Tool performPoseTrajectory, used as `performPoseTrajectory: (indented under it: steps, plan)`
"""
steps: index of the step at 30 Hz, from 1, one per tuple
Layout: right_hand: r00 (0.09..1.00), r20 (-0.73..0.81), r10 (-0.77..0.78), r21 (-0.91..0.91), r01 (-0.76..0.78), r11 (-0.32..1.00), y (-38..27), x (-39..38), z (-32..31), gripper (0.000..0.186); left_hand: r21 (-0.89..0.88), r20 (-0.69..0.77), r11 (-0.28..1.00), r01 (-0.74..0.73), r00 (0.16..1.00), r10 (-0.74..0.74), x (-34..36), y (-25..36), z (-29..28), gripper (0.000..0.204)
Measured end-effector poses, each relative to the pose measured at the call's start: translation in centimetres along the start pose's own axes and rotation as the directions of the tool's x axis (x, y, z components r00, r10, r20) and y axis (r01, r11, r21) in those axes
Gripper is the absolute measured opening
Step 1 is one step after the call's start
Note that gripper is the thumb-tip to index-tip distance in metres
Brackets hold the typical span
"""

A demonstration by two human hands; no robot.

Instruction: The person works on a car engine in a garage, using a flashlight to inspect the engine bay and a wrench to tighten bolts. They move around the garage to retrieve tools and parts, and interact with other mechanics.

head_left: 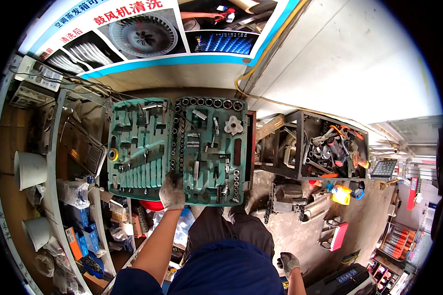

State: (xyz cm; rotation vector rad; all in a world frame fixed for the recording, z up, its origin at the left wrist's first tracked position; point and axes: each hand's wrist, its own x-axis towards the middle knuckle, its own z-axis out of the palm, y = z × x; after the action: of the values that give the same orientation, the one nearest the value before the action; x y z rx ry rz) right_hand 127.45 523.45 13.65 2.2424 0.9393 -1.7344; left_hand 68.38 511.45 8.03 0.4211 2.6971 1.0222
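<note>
Near right, your right hand [289, 263] hangs apart, its grip curled, contents impossible to tell. Farther left, your left hand [172, 193] overlaps the near edge of the open green tool case [204, 200], its grip unclear too; beyond, sockets [209, 103] sit in a row, apparently to keep sizes sorted.

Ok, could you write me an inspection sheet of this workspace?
Surface: mostly hidden beneath the open green plastic tool case.
Job's things: round silver metal sockets in the case.
Clutter: black metal tray piled with mixed tools; yellow plastic bottle.
Hands: left hand, in pale knit glove, over the case's near edge, contact unclear; right hand, likewise gloved, apart from it.
Cables: thin yellow cable, upper middle.
Surroundings: grey metal shelving at left; blue-bordered picture poster above.
</note>
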Motion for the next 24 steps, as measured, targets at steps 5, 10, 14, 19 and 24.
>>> performPoseTrajectory:
  steps: [5,10,14,19,24]
  plan:
    - [1.000,-0.001,0.020,0.023,-0.020,1.000,0.3,0.1,0.3,0.025,0.106,0.047,0.991,-0.078,0.996,0.073,0.4,0.7,-1.0,0.025]
    - [1.000,0.008,0.013,0.024,-0.013,1.000,-0.3,0.1,0.1,0.025,0.179,0.033,0.977,-0.118,0.993,0.114,5.6,3.1,-1.3,0.023]
    - [0.999,-0.006,-0.047,-0.010,0.047,0.999,-0.8,0.2,0.1,0.023,0.385,0.217,0.886,-0.257,0.959,0.183,13.4,0.3,2.4,0.030]
    - [0.997,-0.018,-0.071,0.008,0.071,0.997,-1.2,-0.3,-0.4,0.021,0.611,0.449,0.773,-0.172,0.880,-0.159,14.8,8.3,0.9,0.035]
    - [0.999,-0.015,-0.033,0.019,0.034,0.999,-0.9,-0.1,-1.0,0.016,0.468,0.326,0.855,-0.222,0.943,0.066,13.0,7.0,-1.3,0.030]
